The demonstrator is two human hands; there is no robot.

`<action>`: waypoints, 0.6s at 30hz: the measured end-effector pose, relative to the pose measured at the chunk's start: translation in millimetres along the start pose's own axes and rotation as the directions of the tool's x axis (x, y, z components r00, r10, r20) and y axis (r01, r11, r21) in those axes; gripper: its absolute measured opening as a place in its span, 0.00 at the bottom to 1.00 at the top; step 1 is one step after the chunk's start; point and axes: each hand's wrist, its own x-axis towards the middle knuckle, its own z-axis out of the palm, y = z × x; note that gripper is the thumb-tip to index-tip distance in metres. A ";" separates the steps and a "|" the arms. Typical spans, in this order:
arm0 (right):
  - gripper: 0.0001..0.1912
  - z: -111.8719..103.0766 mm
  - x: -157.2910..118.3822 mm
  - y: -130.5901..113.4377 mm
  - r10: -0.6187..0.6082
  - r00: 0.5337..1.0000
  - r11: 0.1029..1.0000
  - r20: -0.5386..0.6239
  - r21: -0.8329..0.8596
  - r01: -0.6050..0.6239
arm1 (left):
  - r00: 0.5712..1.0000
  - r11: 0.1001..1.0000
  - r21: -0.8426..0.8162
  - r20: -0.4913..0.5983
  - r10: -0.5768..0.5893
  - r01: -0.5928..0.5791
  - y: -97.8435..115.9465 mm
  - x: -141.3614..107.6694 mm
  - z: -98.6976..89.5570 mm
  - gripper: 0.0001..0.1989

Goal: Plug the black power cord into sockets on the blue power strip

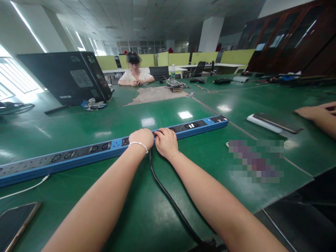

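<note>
A long blue power strip (86, 153) with black sockets lies slantwise across the green table. At its middle, my left hand (141, 137) is closed in a fist against the socket face, its fingers mostly turned away from me. A thick black power cord (168, 196) runs up from the front edge to the underside of that fist; its plug end is hidden there. Right beside it, my right hand (166, 141) has its fingers curled over the strip, the thumb side touching near the left hand.
A dark phone (19, 224) and a white cable (31, 187) lie at the near left. To the right are more phones (275, 122) and another person's hand (315, 113). A black computer case (65, 78), gloves (93, 105) and a seated person (135, 75) are farther back.
</note>
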 end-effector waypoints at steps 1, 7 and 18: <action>0.18 0.4 0.2 1.1 -0.005 1.000 1.000 0.008 0.015 0.005 | 1.000 1.000 0.006 0.005 -0.001 0.001 1.8 1.4 -0.8 0.17; 0.18 -0.2 -1.4 4.2 0.001 1.000 0.998 0.012 0.061 -0.002 | 1.000 0.999 0.033 0.027 -0.007 0.006 7.0 5.4 -5.4 0.17; 0.18 2.1 -2.0 2.1 0.023 0.999 0.998 0.049 0.059 -0.026 | 1.000 0.999 0.028 0.005 -0.026 0.026 1.4 1.4 -0.7 0.18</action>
